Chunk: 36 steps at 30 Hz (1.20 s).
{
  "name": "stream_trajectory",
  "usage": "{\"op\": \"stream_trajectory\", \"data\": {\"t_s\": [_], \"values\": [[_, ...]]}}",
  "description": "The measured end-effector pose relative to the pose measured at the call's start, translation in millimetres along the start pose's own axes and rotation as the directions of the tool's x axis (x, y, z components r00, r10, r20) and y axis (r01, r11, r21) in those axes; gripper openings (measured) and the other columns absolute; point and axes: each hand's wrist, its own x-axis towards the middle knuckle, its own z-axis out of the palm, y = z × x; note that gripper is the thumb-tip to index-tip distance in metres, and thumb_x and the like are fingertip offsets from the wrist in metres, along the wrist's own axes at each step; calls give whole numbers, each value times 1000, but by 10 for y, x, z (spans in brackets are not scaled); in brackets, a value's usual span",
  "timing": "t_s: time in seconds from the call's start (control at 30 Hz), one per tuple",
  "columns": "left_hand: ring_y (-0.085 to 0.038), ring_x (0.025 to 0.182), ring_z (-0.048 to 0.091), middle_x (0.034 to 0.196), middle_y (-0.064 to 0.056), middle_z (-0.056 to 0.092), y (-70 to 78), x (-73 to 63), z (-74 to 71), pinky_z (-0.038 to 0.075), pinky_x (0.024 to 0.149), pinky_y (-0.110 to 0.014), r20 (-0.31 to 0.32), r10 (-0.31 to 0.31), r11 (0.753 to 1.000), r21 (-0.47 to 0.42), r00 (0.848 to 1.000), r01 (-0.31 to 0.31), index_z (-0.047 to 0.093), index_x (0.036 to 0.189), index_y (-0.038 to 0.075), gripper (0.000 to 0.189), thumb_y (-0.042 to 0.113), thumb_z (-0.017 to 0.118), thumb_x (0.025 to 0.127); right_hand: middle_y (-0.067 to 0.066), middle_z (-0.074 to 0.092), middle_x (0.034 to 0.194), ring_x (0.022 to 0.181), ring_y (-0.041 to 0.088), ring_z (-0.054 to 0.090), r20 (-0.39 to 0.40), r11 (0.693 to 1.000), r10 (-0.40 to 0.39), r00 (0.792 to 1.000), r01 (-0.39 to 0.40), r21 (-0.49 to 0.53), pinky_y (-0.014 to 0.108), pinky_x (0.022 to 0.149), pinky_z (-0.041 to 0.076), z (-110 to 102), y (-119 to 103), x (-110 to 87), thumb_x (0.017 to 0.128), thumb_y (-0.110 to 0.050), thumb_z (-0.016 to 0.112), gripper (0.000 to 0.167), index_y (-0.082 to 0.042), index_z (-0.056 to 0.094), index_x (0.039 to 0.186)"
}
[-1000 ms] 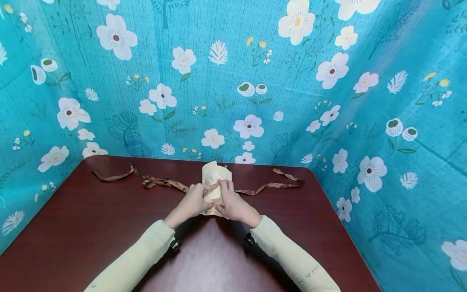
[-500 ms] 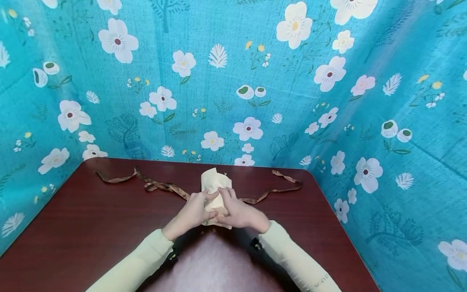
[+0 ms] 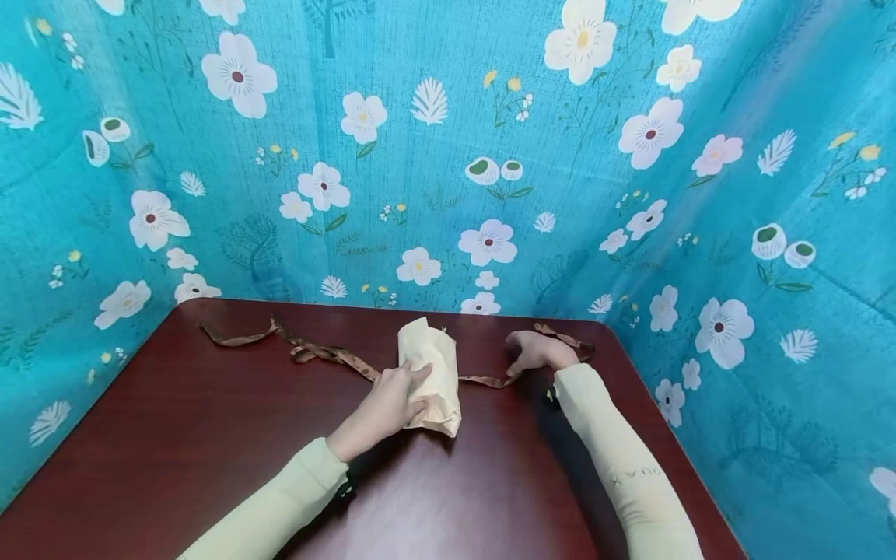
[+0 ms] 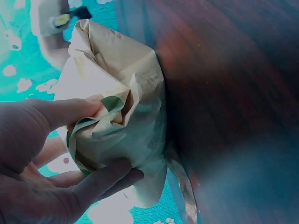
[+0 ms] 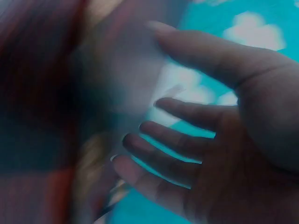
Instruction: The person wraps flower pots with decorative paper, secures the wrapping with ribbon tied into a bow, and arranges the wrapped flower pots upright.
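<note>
A cream paper-wrapped package (image 3: 441, 389) lies on the table, its paper folded and crumpled. My left hand (image 3: 392, 400) grips it from the left side; in the left wrist view the thumb and fingers (image 4: 100, 179) press on the creased paper folds (image 4: 117, 109). A brown ribbon (image 3: 339, 356) runs beneath the package and trails out on both sides. To the right, my right hand (image 3: 533, 351) hovers by the ribbon's right-hand length, and its fingers (image 5: 159, 170) are apart and hold nothing in the blurred right wrist view.
The dark red-brown table (image 3: 280, 420) has rounded far corners. Behind it and along both sides hangs a blue floral cloth (image 3: 434, 202).
My right hand has left the package and moved right, over toward the ribbon's right-hand part. The left hand has stayed on the package.
</note>
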Motion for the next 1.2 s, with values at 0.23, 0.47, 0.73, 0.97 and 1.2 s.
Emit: {"op": "stream_trajectory", "data": {"t_s": [0.23, 0.47, 0.73, 0.97, 1.2], "values": [[-48, 126, 58, 136, -35, 56, 56, 14, 13, 56, 88, -54, 42, 5, 999, 44, 999, -7, 62, 138, 0, 60, 12, 84, 84, 8, 70, 85, 69, 17, 57, 84, 994, 113, 990, -113, 1, 30, 62, 49, 13, 330, -40, 86, -7, 79, 7, -5, 73, 91], [-48, 125, 58, 136, -34, 57, 69, 65, -41, 57, 88, -52, 19, 17, 999, 42, 1000, -18, 62, 137, 0, 60, 10, 85, 83, 7, 64, 70, 59, 14, 52, 12, 995, 99, 995, -100, 17, 30, 60, 45, -299, 411, -297, 98, -23, 68, 29, -1, 72, 80], [-48, 119, 62, 138, -37, 53, 60, 28, -52, 58, 86, -49, 35, 7, 1000, 13, 999, -7, 63, 137, -1, 60, 9, 85, 82, 11, 66, 77, 73, 26, 60, -121, 987, -70, 990, 87, 138, 35, 69, 48, -693, 295, -706, 105, -29, 58, 34, -7, 70, 82], [-47, 115, 64, 139, -40, 51, 41, 29, 14, 59, 84, -45, 6, 17, 1000, -10, 1000, -17, 64, 135, 1, 60, 7, 86, 80, 6, 47, 63, 55, 19, 47, -218, 974, -159, 963, 189, 125, 34, 59, 43, -797, -75, -901, 104, -34, 58, 39, -11, 58, 73], [-47, 114, 65, 138, -42, 50, 53, 6, 73, 58, 81, -46, -41, -2, 999, -38, 999, 1, 65, 135, 1, 61, 9, 87, 79, 0, 35, 62, 53, 18, 36, -318, 948, -239, 918, 291, 128, 33, 58, 37, -781, -407, -988, 107, -26, 54, 42, -8, 47, 70]]}}
